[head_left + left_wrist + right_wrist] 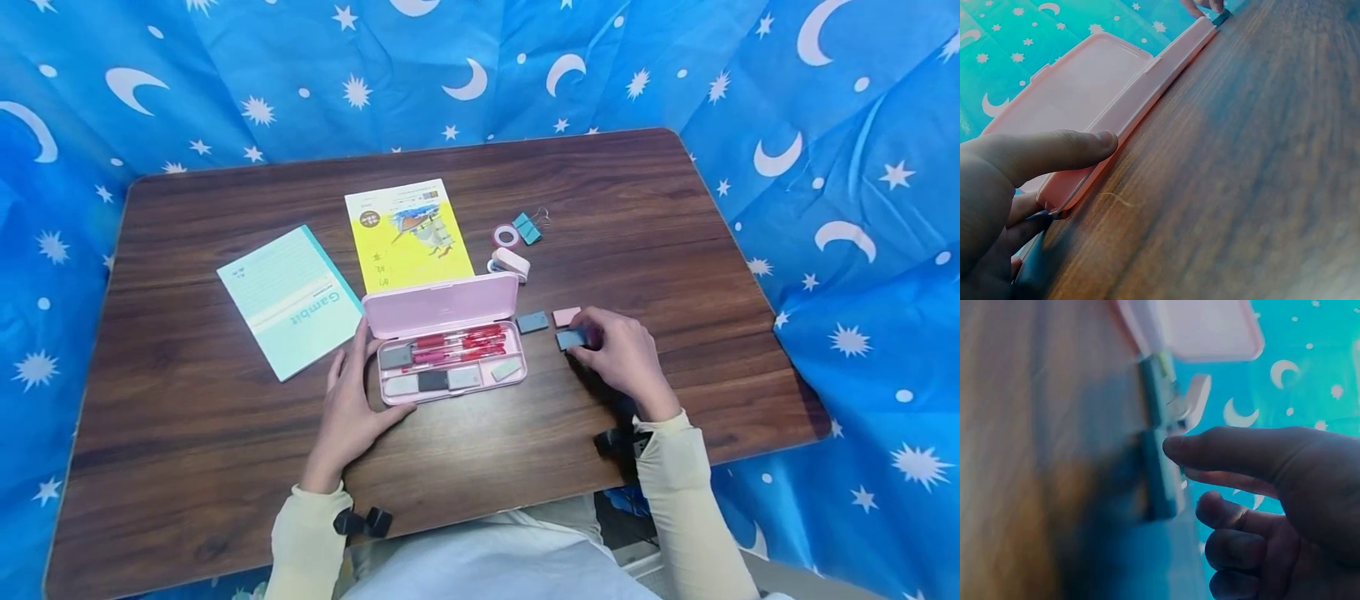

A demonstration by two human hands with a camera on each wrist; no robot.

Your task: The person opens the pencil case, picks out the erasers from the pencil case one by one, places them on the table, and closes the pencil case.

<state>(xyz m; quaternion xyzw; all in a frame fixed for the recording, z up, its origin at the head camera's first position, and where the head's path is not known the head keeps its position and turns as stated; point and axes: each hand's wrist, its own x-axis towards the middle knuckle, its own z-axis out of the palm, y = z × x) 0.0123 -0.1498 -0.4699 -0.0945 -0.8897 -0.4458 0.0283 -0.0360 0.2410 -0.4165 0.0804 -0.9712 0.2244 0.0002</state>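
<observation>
A pink pencil case (442,307) lies with its lid raised, holding several red pens (457,340) and several grey, white and black erasers (432,381). My left hand (351,421) grips its left end; in the left wrist view the thumb presses the front wall of the case (1141,87) and the fingers go round the end. To the right of the case, my right hand (622,350) pinches a blue-grey eraser (1161,478) at the table surface. Beside it lie a pink eraser (566,317) and another blue-grey eraser (533,322).
Behind the case are a yellow book (382,250), a white correction-tape-like item (512,262), a tape roll (506,237) and a teal binder clip (528,229). A pale green notebook (281,292) lies to the left on the wooden table (187,417). Blue curtains (510,75) surround the table.
</observation>
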